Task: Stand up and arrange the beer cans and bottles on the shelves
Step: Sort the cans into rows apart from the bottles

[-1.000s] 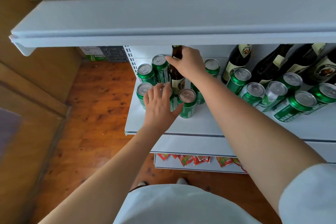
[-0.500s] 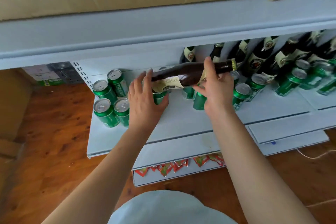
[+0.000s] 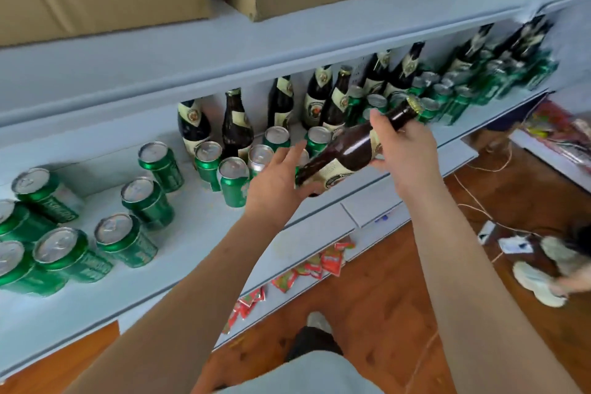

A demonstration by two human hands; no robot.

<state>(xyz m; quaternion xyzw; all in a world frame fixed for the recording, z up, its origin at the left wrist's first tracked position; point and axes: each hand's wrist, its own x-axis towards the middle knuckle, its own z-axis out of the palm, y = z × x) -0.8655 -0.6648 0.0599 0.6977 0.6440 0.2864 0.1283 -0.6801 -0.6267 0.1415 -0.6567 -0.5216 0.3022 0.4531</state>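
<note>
No word or number can be read for certain. The green cans (image 3: 137,198) at the near left of the shelf (image 3: 198,233) carry white lettering, too blurred to spell out. The cream labels with a round emblem on the dark bottles (image 3: 192,125) at the back, and on the tilted bottle (image 3: 348,150), are illegible.
</note>
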